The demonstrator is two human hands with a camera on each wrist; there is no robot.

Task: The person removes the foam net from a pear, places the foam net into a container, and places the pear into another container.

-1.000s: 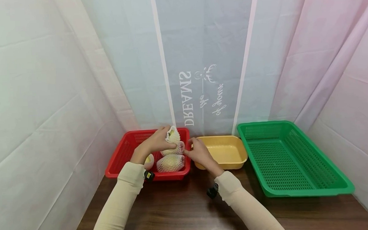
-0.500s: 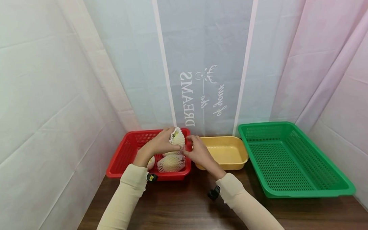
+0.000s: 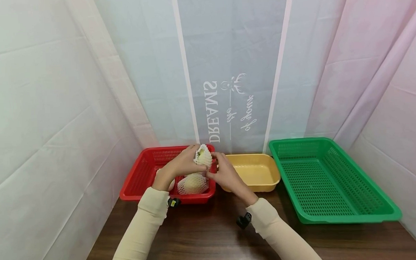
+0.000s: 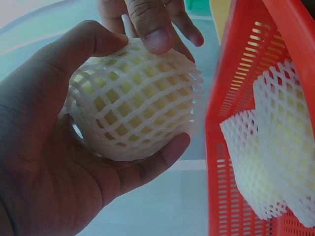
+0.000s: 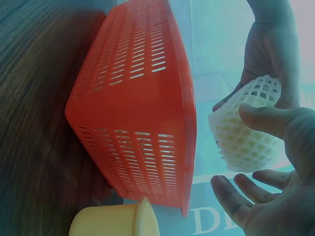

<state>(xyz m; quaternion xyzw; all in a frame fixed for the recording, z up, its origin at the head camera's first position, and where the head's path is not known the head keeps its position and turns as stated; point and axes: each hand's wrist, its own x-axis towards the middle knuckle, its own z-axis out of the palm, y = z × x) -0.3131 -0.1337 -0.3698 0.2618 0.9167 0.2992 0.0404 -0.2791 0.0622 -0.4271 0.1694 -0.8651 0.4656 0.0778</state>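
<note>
My left hand point(image 3: 182, 162) holds a pale yellow-green fruit point(image 3: 203, 157) in a white foam net, above the red basket point(image 3: 134, 186). In the left wrist view its thumb and fingers curl round the netted fruit. From the right comes my right hand point(image 3: 226, 174); in the right wrist view its thumb point(image 5: 266, 120) lies against the net while its other fingers are spread and apart from the fruit. A dark stem end shows at the top of the net. More netted fruits point(image 3: 193, 184) lie in the basket, partly hidden by the left hand.
A yellow tub point(image 3: 255, 172) stands right of the red basket, partly behind the right hand. Farther right is a large green basket point(image 3: 323, 187). All stand on a dark wooden table point(image 3: 205, 237), with a printed curtain point(image 3: 229, 49) behind.
The left hand has moved slightly right with the netted fruit, bringing it up to the right hand. The right hand's fingers now reach the net. The containers stay put.
</note>
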